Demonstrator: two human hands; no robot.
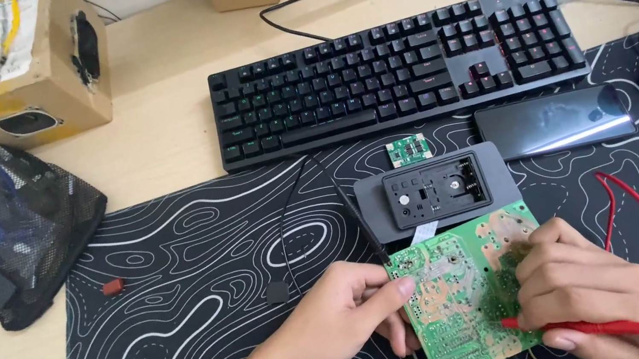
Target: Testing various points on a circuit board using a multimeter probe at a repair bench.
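Here the left hand (340, 314) pinched the green circuit board (464, 294) in a closed grip; right beside it, the right hand (588, 286) gripped a red probe (573, 327) touching that board.

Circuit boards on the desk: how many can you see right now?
2. The large green circuit board lies under both hands at the mat's front; the small green board sits just below the keyboard. Others may be hidden.

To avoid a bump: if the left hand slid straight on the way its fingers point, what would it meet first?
Probably the right hand, across the green circuit board that the left hand already touches; their heights are unclear.
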